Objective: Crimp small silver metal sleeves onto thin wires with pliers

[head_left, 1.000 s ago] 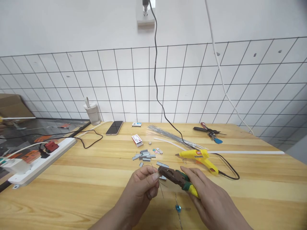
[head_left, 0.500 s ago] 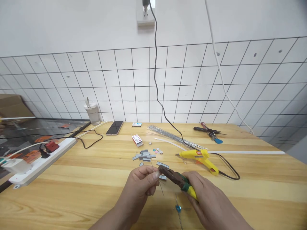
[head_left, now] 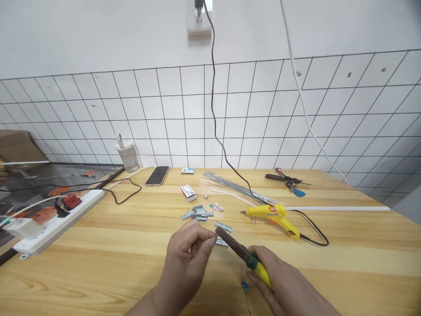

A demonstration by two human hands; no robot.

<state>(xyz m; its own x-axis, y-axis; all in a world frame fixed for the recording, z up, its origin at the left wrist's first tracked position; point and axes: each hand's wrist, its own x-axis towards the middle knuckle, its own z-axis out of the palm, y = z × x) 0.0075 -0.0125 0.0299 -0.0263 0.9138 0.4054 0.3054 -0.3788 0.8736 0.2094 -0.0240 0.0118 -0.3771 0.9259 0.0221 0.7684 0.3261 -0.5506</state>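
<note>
Closely pinched, the thumb and forefinger of the left hand (head_left: 188,256) press together at the fingertips (head_left: 211,239). Whatever they may grip is too thin to make out. The nose of a pair of pliers (head_left: 236,248) touches these fingertips. The tool is rusty brown along its head, with green and yellow sleeves on the handles. The right hand (head_left: 289,292) wraps its fingers tightly around those handles and holds the pliers slanted up and to the left, above the wooden table (head_left: 115,254).

Just beside the right hand's knuckles, a small blue bead (head_left: 244,286) lies on the table top, threaded on a fine wire. A few strips of staples (head_left: 198,213) are scattered just beyond the fingertips, with a small red and white box (head_left: 188,192) behind them.

To the right lies a yellow glue gun (head_left: 272,215), and its black cord loops off toward the table edge. A bundle of thin metal wires (head_left: 237,186) fans out behind it. Farther back lie a phone (head_left: 157,175), a white cup (head_left: 126,156) and a dark hand tool (head_left: 285,180). A white power strip (head_left: 55,219) sits at the left edge of the table.
</note>
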